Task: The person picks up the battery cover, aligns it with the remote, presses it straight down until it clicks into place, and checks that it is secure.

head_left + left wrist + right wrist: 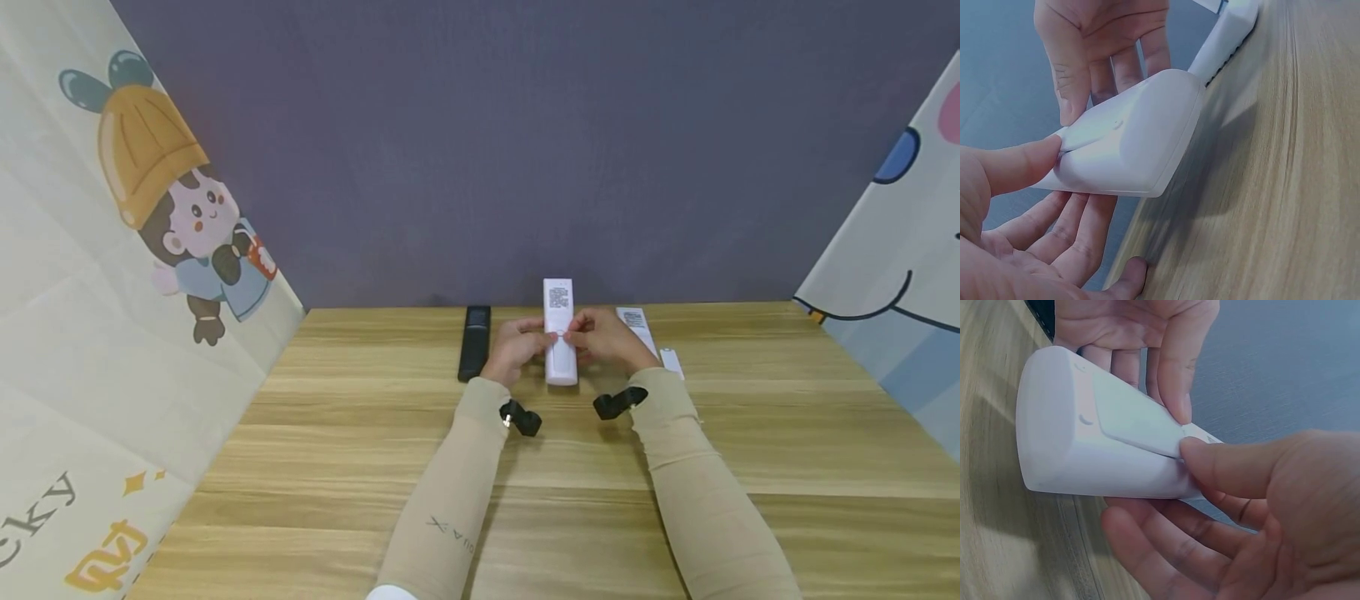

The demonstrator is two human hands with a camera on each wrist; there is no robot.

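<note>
A white remote control is held with its back face up, a printed label at its far end. My left hand grips it from the left, fingers beneath and thumb on the back. From the right side my right hand grips it the same way. Both thumbs press near the upper end of the battery cover, which sits on the remote with a thin gap showing along one edge. In the left wrist view, the remote's rounded end is tilted above the table.
On the wooden table a black remote control lies left of my hands. Another white remote lies to the right, partly hidden by my right hand, and a small white cover lies beside it. A dark grey panel stands behind.
</note>
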